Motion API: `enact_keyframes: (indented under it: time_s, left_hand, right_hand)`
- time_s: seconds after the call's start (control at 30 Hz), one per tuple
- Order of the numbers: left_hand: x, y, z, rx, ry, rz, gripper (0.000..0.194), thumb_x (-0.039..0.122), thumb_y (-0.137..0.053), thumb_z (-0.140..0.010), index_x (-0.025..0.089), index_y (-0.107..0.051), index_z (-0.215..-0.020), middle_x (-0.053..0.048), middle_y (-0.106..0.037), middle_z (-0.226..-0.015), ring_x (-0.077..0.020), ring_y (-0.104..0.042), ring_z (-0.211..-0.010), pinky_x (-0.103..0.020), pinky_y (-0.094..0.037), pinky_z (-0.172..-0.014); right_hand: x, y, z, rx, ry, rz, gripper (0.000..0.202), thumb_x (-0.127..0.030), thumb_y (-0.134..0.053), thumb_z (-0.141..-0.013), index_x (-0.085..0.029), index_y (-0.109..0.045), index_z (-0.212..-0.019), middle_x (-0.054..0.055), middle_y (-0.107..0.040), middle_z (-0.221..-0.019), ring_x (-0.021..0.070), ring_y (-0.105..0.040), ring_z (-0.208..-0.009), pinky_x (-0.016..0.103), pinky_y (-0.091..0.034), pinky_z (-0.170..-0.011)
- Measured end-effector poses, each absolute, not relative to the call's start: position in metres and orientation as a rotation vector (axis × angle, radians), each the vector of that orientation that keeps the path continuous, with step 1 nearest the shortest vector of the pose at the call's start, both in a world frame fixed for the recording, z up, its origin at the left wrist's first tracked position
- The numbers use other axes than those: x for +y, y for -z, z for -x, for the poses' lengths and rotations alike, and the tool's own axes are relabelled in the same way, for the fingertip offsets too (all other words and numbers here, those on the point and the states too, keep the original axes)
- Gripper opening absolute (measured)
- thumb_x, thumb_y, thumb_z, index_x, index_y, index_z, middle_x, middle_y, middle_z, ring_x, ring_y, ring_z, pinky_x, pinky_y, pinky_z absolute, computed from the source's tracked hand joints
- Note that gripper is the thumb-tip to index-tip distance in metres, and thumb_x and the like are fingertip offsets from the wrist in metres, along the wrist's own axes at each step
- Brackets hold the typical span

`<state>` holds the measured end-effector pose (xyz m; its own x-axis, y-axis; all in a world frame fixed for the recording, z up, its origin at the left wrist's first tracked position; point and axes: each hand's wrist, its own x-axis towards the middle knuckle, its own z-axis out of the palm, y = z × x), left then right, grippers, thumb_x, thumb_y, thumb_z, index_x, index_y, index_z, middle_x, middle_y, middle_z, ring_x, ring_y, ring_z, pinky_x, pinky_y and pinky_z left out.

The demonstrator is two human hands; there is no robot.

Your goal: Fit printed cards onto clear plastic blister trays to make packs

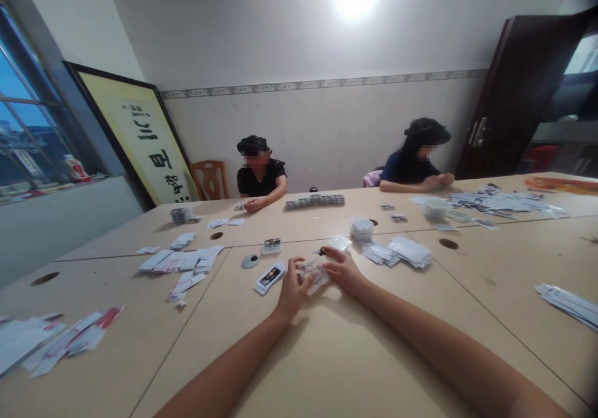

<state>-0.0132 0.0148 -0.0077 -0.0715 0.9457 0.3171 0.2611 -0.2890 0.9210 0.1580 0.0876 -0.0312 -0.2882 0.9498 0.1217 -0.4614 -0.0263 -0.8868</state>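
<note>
Between my two hands, just above the table, is a small clear plastic case [314,273]. My left hand [295,287] is closed round its left side, with the thumb along the near edge. My right hand [343,271] grips the right side, and a small dark piece [324,251] shows at its fingertips, too small to name. Close to my left hand lies a stack of printed cards [271,277] with a dark picture on top. Behind my right hand another clear plastic case [339,243] rests on the table.
A filled clear case [271,246] and a grey disc [250,261] lie beyond the cards. Stacked clear cases [362,229] and white paper slips [411,251] are to the right; more slips [182,261] spread left. Two people [260,172] sit across the table [299,368], behind a row of packed cases [315,201].
</note>
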Motion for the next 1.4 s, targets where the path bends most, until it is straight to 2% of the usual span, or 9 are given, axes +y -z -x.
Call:
enact_keyframes:
  time_s: [0.23, 0.47, 0.57, 0.7, 0.83, 0.93, 1.13, 1.27, 1.4]
  left_hand:
    - [0.019, 0.014, 0.013, 1.29, -1.421, -1.488, 0.049, 0.042, -0.067, -0.077, 0.022, -0.046, -0.116, -0.003, -0.061, -0.102, -0.0138, -0.064, -0.073, -0.027, -0.053, -0.068]
    - [0.021, 0.013, 0.016, 1.328, -1.427, -1.498, 0.054, 0.044, -0.074, -0.076, 0.019, -0.052, -0.118, -0.011, -0.06, -0.118, -0.0153, -0.065, -0.077, -0.028, -0.054, -0.066]
    - [0.021, 0.012, 0.017, 1.315, -1.405, -1.561, 0.061, 0.045, -0.078, -0.074, 0.018, -0.055, -0.123, -0.013, -0.06, -0.121, -0.0202, -0.067, -0.086, -0.032, -0.056, -0.071]
    - [0.02, 0.01, 0.017, 1.275, -1.368, -1.652, 0.066, 0.044, -0.082, -0.071, 0.019, -0.059, -0.128, -0.016, -0.059, -0.13, -0.0291, -0.064, -0.111, -0.038, -0.057, -0.086]
    - [0.017, 0.008, 0.015, 1.238, -1.31, -1.67, 0.062, 0.04, -0.077, -0.077, 0.02, -0.056, -0.132, -0.016, -0.06, -0.133, -0.0269, -0.067, -0.106, -0.037, -0.058, -0.083]
    - [0.013, 0.006, 0.013, 1.214, -1.275, -1.675, 0.053, 0.041, -0.074, -0.08, 0.019, -0.056, -0.125, -0.015, -0.063, -0.129, -0.0241, -0.07, -0.098, -0.034, -0.058, -0.079]
    - [0.008, 0.005, 0.011, 1.157, -1.211, -1.777, 0.037, 0.04, -0.063, -0.089, 0.018, -0.063, -0.118, -0.01, -0.072, -0.111, -0.024, -0.072, -0.094, -0.033, -0.057, -0.081]
    - [0.009, 0.005, 0.011, 1.184, -1.199, -1.842, 0.033, 0.038, -0.056, -0.093, 0.018, -0.066, -0.118, -0.011, -0.073, -0.115, -0.0266, -0.07, -0.105, -0.035, -0.056, -0.086]
    - [0.011, 0.004, 0.012, 1.251, -1.203, -1.889, 0.034, 0.037, -0.054, -0.095, 0.015, -0.068, -0.116, -0.016, -0.071, -0.12, -0.0287, -0.068, -0.113, -0.037, -0.056, -0.089]
  right_hand:
    - [0.088, 0.027, -0.164, -1.073, -1.594, 0.644, 0.067, -0.029, -0.094, -0.05, -0.023, -0.068, -0.112, 0.01, -0.067, -0.127, 0.0265, -0.07, -0.107, 0.04, -0.06, -0.089]
    - [0.083, 0.027, -0.16, -1.143, -1.587, 0.651, 0.066, -0.029, -0.092, -0.051, -0.023, -0.068, -0.112, 0.011, -0.063, -0.134, 0.0248, -0.072, -0.095, 0.037, -0.062, -0.076]
    - [0.081, 0.028, -0.158, -1.173, -1.57, 0.644, 0.068, -0.033, -0.092, -0.052, -0.023, -0.066, -0.115, 0.012, -0.061, -0.137, 0.0273, -0.072, -0.098, 0.041, -0.063, -0.077]
    - [0.082, 0.03, -0.157, -1.199, -1.535, 0.642, 0.072, -0.032, -0.091, -0.051, -0.024, -0.065, -0.118, 0.013, -0.058, -0.141, 0.0292, -0.069, -0.108, 0.043, -0.061, -0.085]
    - [0.082, 0.03, -0.157, -1.201, -1.548, 0.646, 0.093, -0.023, -0.088, -0.053, -0.03, -0.053, -0.139, 0.015, -0.048, -0.151, 0.0277, -0.07, -0.105, 0.043, -0.061, -0.083]
    - [0.078, 0.026, -0.157, -1.194, -1.562, 0.638, 0.103, -0.021, -0.086, -0.053, -0.034, -0.044, -0.146, 0.014, -0.037, -0.159, 0.0279, -0.07, -0.109, 0.043, -0.061, -0.085]
    - [0.074, 0.021, -0.158, -1.214, -1.586, 0.645, 0.09, -0.03, -0.088, -0.056, -0.03, -0.054, -0.138, 0.014, -0.031, -0.163, 0.035, -0.057, -0.132, 0.046, -0.061, -0.089]
    - [0.074, 0.023, -0.157, -1.212, -1.55, 0.678, 0.091, -0.028, -0.089, -0.055, -0.03, -0.053, -0.139, 0.013, -0.035, -0.162, 0.035, -0.048, -0.141, 0.045, -0.058, -0.095]
    - [0.069, 0.023, -0.155, -1.197, -1.52, 0.715, 0.088, -0.028, -0.089, -0.058, -0.031, -0.054, -0.139, 0.01, -0.038, -0.162, 0.0333, -0.05, -0.138, 0.042, -0.058, -0.097]
